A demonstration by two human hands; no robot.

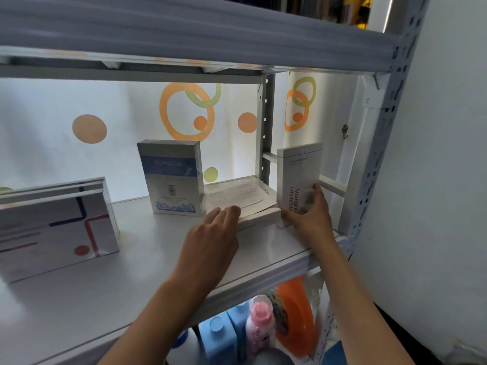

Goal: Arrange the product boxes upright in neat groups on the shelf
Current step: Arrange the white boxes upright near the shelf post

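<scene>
Right hand [307,217] grips the upright tall white box [297,177]. At its 9 o'clock, left hand [210,234] lies flat, fingers extended, touching the flat box [242,201] on the shelf [158,259].

Bare shelf [147,262] between box groups

The white shelf board [147,259] looks smooth and faintly glossy, framed by grey painted perforated metal uprights [379,143]. The blue-and-white cardboard box [172,177] wears shiny clear film. The tall white cardboard box [296,175] looks matt.
</scene>
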